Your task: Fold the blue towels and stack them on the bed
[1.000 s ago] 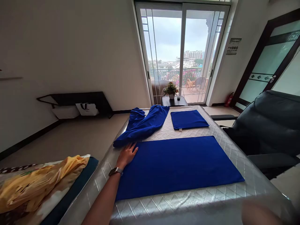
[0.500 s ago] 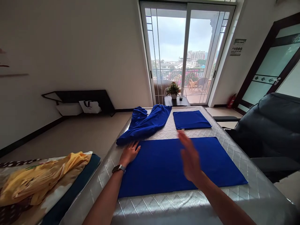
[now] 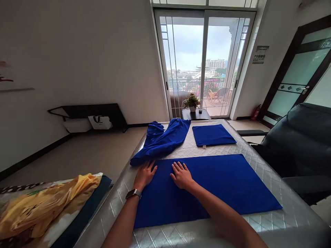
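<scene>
A long blue cloth (image 3: 219, 186), folded into a flat rectangle, lies across the near part of a silvery quilted mattress (image 3: 261, 165). My left hand (image 3: 145, 175) rests on its far left corner with fingers stretched out; a watch is on that wrist. Flat on the same cloth, a little to the right, is my right hand (image 3: 182, 175), its fingers spread. Beyond my left hand lies a crumpled blue cloth (image 3: 165, 141). A smaller folded blue piece (image 3: 213, 135) with a white tag lies flat at the far right.
At the left, yellow patterned bedding (image 3: 51, 206) is piled low beside the mattress. A black armchair (image 3: 302, 137) stands close along the right side. Past the far edge are a small dark table (image 3: 196, 113) with a potted plant (image 3: 192, 101) and a sliding glass door (image 3: 204, 65).
My right hand has moved left and come down from above the long cloth to lie on it. My left hand stays at the corner. The view has tilted up slightly.
</scene>
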`<act>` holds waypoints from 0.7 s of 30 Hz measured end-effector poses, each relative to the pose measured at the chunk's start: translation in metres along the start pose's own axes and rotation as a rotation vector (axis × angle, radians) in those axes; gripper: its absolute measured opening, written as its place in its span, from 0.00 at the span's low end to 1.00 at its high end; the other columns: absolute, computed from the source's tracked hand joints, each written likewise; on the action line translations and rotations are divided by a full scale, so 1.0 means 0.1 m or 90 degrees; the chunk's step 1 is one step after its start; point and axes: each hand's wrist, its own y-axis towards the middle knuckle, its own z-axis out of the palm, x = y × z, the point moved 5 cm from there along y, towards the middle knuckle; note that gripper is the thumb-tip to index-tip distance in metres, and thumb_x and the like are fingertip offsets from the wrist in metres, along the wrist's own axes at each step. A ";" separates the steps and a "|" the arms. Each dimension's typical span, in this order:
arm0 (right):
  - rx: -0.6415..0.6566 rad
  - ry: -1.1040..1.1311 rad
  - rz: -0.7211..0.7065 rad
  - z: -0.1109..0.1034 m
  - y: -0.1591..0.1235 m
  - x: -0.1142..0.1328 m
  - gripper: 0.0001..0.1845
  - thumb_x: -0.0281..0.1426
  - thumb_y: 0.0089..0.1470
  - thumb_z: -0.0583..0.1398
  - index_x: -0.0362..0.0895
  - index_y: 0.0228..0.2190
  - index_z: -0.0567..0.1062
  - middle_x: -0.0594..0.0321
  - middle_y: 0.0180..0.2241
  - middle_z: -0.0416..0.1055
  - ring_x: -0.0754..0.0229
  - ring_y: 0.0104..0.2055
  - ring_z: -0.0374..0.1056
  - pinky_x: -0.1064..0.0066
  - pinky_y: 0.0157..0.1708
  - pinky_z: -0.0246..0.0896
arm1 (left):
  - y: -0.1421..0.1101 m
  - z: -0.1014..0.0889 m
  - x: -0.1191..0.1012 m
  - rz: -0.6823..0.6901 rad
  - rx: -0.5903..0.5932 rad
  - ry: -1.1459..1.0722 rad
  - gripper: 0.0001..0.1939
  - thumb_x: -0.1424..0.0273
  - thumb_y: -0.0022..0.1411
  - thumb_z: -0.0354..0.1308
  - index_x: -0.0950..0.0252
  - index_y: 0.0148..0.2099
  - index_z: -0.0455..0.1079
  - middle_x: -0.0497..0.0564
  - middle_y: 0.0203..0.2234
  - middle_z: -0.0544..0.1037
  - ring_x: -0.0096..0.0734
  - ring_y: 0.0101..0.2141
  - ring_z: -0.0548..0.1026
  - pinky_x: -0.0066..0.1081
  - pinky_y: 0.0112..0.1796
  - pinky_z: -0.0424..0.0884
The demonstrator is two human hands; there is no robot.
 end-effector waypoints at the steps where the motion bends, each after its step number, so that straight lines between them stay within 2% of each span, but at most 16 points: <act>1: 0.001 -0.009 0.014 -0.05 -0.04 -0.12 0.38 0.49 0.70 0.41 0.42 0.71 0.52 0.56 0.73 0.44 0.51 0.75 0.36 0.51 0.72 0.27 | 0.00 0.01 0.01 0.000 -0.001 0.000 0.30 0.54 0.73 0.42 0.61 0.68 0.64 0.54 0.67 0.66 0.47 0.68 0.59 0.46 0.68 0.52; 3: 0.007 -0.033 0.057 -0.18 -0.16 -0.41 0.38 0.49 0.70 0.40 0.42 0.71 0.51 0.57 0.73 0.43 0.52 0.75 0.35 0.53 0.72 0.26 | 0.01 0.03 0.02 0.000 0.001 0.004 0.30 0.54 0.73 0.41 0.62 0.68 0.64 0.56 0.67 0.66 0.47 0.68 0.59 0.47 0.67 0.52; 6: 0.007 -0.087 0.134 -0.42 -0.43 -1.00 0.39 0.51 0.69 0.39 0.43 0.72 0.49 0.60 0.74 0.41 0.54 0.76 0.34 0.55 0.72 0.25 | 0.02 0.08 0.05 -0.001 0.007 0.011 0.31 0.54 0.73 0.41 0.62 0.70 0.62 0.55 0.67 0.66 0.48 0.68 0.59 0.48 0.67 0.53; 10: -0.001 -0.174 0.253 -0.80 -0.96 -1.97 0.39 0.51 0.69 0.38 0.45 0.72 0.47 0.63 0.74 0.40 0.56 0.76 0.34 0.56 0.72 0.27 | 0.04 0.11 0.06 -0.013 0.021 0.043 0.33 0.53 0.73 0.40 0.63 0.71 0.59 0.58 0.68 0.65 0.49 0.68 0.59 0.48 0.67 0.54; 13: -0.023 -0.228 0.368 -1.10 -1.38 -2.71 0.39 0.48 0.68 0.38 0.43 0.72 0.47 0.62 0.74 0.41 0.54 0.75 0.36 0.55 0.72 0.30 | 0.04 0.12 0.06 -0.002 0.026 0.064 0.34 0.53 0.73 0.38 0.66 0.71 0.59 0.60 0.68 0.64 0.50 0.68 0.59 0.47 0.67 0.52; 15: -0.048 -0.242 0.434 -1.26 -1.62 -3.11 0.39 0.47 0.68 0.38 0.40 0.72 0.48 0.59 0.74 0.42 0.53 0.75 0.37 0.54 0.72 0.32 | 0.05 0.13 0.08 -0.001 0.033 0.068 0.34 0.54 0.73 0.38 0.66 0.71 0.59 0.60 0.68 0.64 0.50 0.68 0.59 0.48 0.67 0.52; 18: -0.084 -0.243 0.466 -1.36 -1.81 -3.44 0.40 0.47 0.67 0.38 0.38 0.72 0.48 0.57 0.74 0.43 0.52 0.75 0.39 0.53 0.71 0.35 | 0.07 0.16 0.13 -0.016 0.063 0.059 0.34 0.53 0.72 0.38 0.65 0.72 0.57 0.58 0.69 0.63 0.49 0.69 0.57 0.48 0.67 0.52; 21: -0.107 -0.249 0.463 -1.35 -1.85 -3.50 0.40 0.47 0.67 0.38 0.40 0.72 0.49 0.58 0.74 0.44 0.52 0.75 0.40 0.54 0.71 0.34 | 0.09 0.17 0.18 -0.038 0.097 0.044 0.35 0.53 0.72 0.37 0.65 0.73 0.55 0.59 0.70 0.60 0.49 0.70 0.55 0.49 0.68 0.51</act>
